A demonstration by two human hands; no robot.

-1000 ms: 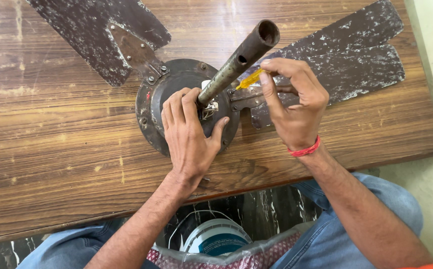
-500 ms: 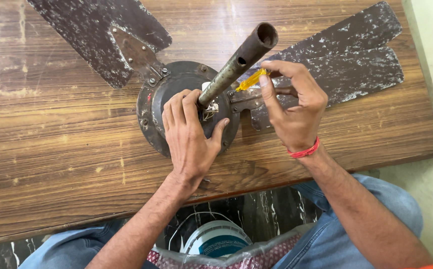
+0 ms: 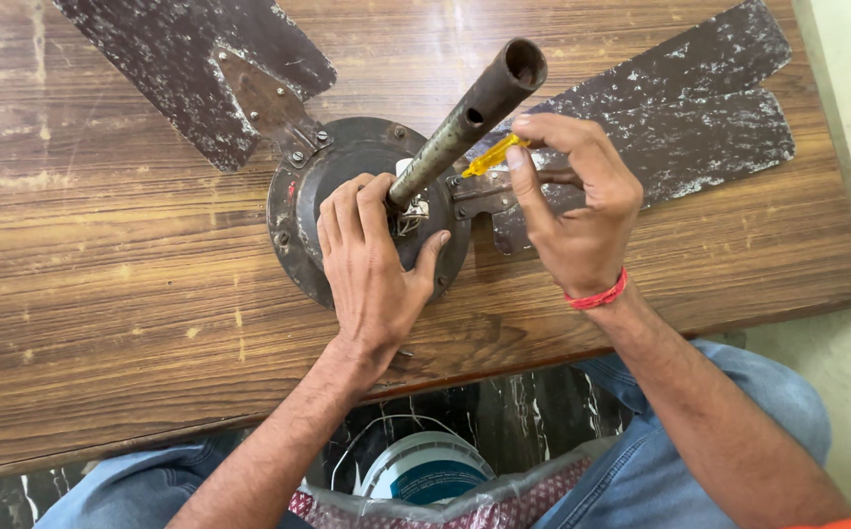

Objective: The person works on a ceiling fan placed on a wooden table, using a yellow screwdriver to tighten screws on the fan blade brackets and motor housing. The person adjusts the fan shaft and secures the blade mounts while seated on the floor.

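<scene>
an old ceiling fan [image 3: 347, 186] lies on a worn wooden table [image 3: 102, 294], its round dark motor housing near the table's near edge and about the middle of the view. a rusty metal down rod [image 3: 465, 118] rises from the hub and tilts toward the far right, its open end close to the camera.

the left hand [image 3: 372, 260] lies palm down on the near side of the motor housing, fingers close together and curled at the base of the rod, the thumb spread out to the right on the housing's face. it grasps nothing; it presses on the housing, with fingertips beside the small white wiring block at the hub.

the right hand [image 3: 572, 211] is just right of the rod, over the blade bracket. its thumb and fingers pinch a screwdriver with a yellow handle [image 3: 492, 157]; only a short piece of the handle shows, pointing left toward the rod. the tip is hidden behind the rod, so where it touches cannot be told. a red thread band [image 3: 597, 294] circles this wrist.

one dusty, flaking fan blade [image 3: 190, 69] runs to the far left, another blade [image 3: 670, 127] to the far right, partly under the right hand.

below the near table edge are knees in blue jeans [image 3: 739, 411] and a white and blue round container [image 3: 425, 470] sitting in a bag on the dark floor.
</scene>
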